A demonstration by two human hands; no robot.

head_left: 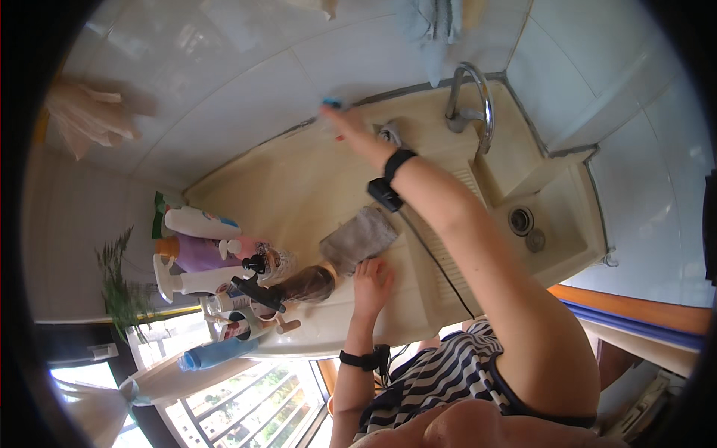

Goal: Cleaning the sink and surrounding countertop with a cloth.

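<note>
My right hand (346,128) reaches across to the far edge of the cream sink counter (276,175), against the tiled wall. It is blurred by motion; a small blue thing (331,102) shows at its closed fingertips, too smeared to name. Just beside it, a small grey-and-white item (390,133) lies on the counter. My left hand (372,287) rests on the near part of the counter, fingers loosely bent and apart, holding nothing. Right above its fingertips is a folded grey cloth (360,239). A dark brown spray bottle (306,285) stands left of this hand.
Several bottles, including a purple one (198,252) and a white one (200,222), crowd the counter's left end. At the right are a chrome faucet (485,112), the sink basin (556,205) and its drain (520,219). A black cable (433,254) hangs from my right wrist.
</note>
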